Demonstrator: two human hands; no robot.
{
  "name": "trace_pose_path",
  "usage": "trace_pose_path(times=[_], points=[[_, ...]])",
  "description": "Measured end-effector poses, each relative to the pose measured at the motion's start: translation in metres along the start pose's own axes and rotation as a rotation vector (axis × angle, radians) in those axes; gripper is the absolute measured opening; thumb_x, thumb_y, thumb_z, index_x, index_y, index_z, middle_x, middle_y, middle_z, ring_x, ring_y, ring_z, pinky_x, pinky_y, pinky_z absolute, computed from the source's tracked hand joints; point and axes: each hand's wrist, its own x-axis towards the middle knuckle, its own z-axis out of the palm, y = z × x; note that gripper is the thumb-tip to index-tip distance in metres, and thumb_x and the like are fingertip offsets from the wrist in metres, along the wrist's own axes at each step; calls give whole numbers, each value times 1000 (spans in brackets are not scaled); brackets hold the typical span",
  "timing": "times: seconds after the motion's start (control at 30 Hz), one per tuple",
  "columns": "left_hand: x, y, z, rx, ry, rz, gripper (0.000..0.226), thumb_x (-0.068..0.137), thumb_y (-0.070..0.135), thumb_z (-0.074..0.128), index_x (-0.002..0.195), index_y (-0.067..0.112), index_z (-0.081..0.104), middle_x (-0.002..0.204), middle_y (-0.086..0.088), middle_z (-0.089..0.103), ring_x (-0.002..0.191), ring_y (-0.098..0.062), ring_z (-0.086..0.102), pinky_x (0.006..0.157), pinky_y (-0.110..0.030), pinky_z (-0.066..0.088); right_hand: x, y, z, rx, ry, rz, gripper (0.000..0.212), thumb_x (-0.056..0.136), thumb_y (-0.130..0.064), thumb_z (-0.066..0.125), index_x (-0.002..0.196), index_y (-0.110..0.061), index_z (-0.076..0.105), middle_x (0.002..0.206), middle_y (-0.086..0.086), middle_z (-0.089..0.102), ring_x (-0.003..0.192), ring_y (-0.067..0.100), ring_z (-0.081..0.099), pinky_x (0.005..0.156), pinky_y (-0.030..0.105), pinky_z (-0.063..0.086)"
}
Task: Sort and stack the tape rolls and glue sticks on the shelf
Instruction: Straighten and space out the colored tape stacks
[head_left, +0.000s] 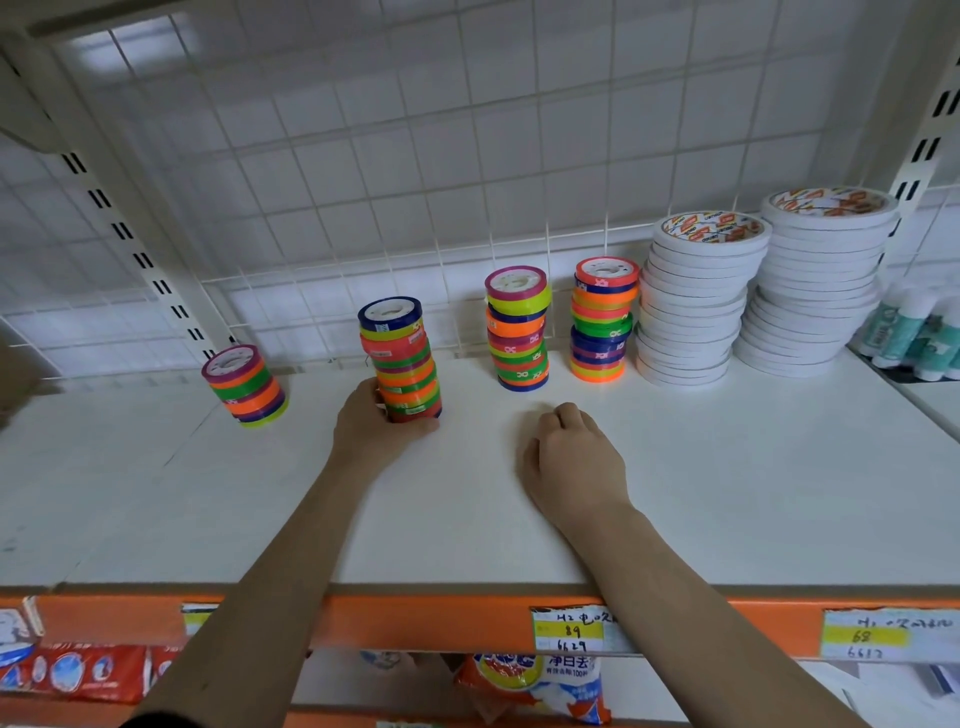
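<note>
Left hand (371, 415): curled round the foot of the second coloured-tape stack (401, 358), thumb under the bottom roll, fingers behind it. I grip low because the column leans toward me and the base is what steers it.

Right hand (571, 457): loosely fisted, knuckles resting on the shelf board (675, 493), holding nothing. I judge it is kept close by to catch the stack should it tip.

Short coloured-tape stack (244, 384): far left, tilted, well apart from my left hand; the lowest of the four.

Third coloured-tape stack (517, 330) and fourth coloured-tape stack (602, 322): upright against the wire grid back (363, 156), near each other, beyond my right hand.

Two white double-sided tape stacks (696, 306) (821, 280): tall, flat rolls, touching side by side, just right of the fourth coloured stack. Sorted by kind, it seems.

Glue sticks (914, 332): far right edge, white and teal tubes, jumbled on the neighbouring shelf; count not readable.

Orange price rail (415, 621): front edge, handwritten labels (571, 631); packaged goods below.
</note>
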Motion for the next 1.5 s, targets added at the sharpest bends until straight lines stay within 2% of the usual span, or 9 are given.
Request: trace_pose_path(times=[0.23, 0.43, 0.63, 0.77, 0.87, 0.97, 1.13, 1.33, 1.5], points=[[-1, -4, 2, 9, -37, 33, 74, 56, 40, 80, 122, 25, 51, 117, 4, 62, 109, -20, 58, 99, -43, 44, 1, 0, -1, 2, -9, -4, 36, 99, -24, 31, 125, -6, 47, 128, 6, 44, 122, 21, 40, 93, 27, 38], [-4, -6, 4, -95, 41, 21, 90, 63, 20, 85, 138, 23, 35, 129, 0, 55, 115, -21, 55, 101, -43, 44, 0, 0, -1, 2, -8, -8, 36, 99, -23, 31, 126, -7, 47, 128, 6, 44, 121, 20, 41, 93, 27, 38], [-9, -6, -1, 68, 44, 19, 85, 50, 46, 85, 123, 26, 48, 121, 3, 61, 110, -20, 58, 95, -40, 46, 0, 0, -1, 0, -16, 1, 35, 98, -21, 31, 126, -6, 47, 129, 6, 44, 122, 21, 40, 92, 27, 39], [-12, -6, -16, 0, -81, -3, 67, 74, 13, 77, 132, 17, 46, 117, 4, 53, 101, -12, 51, 81, -29, 41, 0, 0, -1, 3, -13, 0, 36, 99, -21, 31, 127, -6, 47, 129, 7, 44, 121, 21, 41, 92, 28, 39], [-12, -4, -22, 100, -133, 60, 49, 81, 9, 70, 127, 12, 54, 109, 4, 51, 98, -12, 48, 81, -26, 36, 1, 0, 1, 4, -7, 5, 35, 98, -21, 31, 126, -6, 47, 128, 7, 45, 121, 21, 41, 92, 28, 40], [-7, -7, -20, 140, -102, 36, 41, 77, 17, 75, 114, 9, 61, 106, -1, 57, 95, -16, 52, 80, -30, 40, 2, 0, 2, 5, -6, 5, 35, 98, -21, 32, 126, -6, 48, 127, 7, 46, 121, 21, 41, 92, 28, 40], [-3, -19, -16, 209, -13, -61, 67, 56, 50, 81, 109, 17, 59, 113, 0, 60, 105, -21, 57, 93, -44, 47, 1, 1, 1, 12, -6, 4, 36, 98, -22, 31, 126, -6, 47, 128, 7, 45, 121, 21, 40, 93, 28, 39], [0, -5, -16, -113, -270, 90, 76, 72, 1, 76, 135, 19, 37, 127, 8, 47, 118, -10, 44, 95, -29, 40, 0, 0, 0, 4, -4, -9, 38, 99, -24, 31, 128, -6, 46, 129, 7, 44, 122, 21, 41, 94, 28, 39], [5, -13, -19, -120, -264, 91, 69, 68, 3, 79, 126, 22, 48, 125, 4, 57, 116, -11, 52, 96, -30, 42, 1, 0, 0, 1, -2, -4, 38, 98, -25, 32, 128, -6, 46, 129, 7, 44, 122, 21, 40, 94, 27, 38]])
